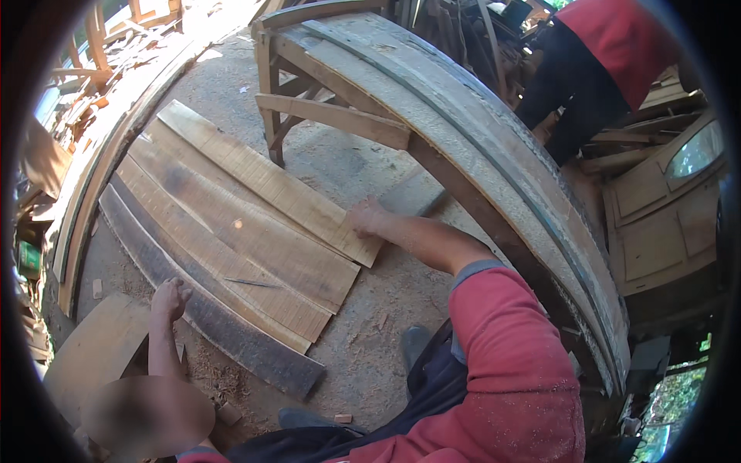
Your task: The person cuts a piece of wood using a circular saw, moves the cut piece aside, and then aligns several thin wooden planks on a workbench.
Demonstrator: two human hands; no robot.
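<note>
Several long planks lie side by side on the ground in front of me. A dark, curved board (255,349) forms the near left edge of the row. My left hand (170,299) is at that board's outer edge, its fingers curled against it. On the far right side of the row is a pale plank (255,174). My right hand (363,217) closes over that plank's right edge near its end. Between the two lies a wide, light brown plank (239,220). A thin dark pointed stick (251,283) rests across the planks nearer the dark board.
A long wooden workbench (463,162) covered in sawdust curves along the right. Behind it bends a person in a red top (617,46). Panelled doors (656,208) lean at far right. A loose board (96,347) lies at lower left, among shavings and wood scraps.
</note>
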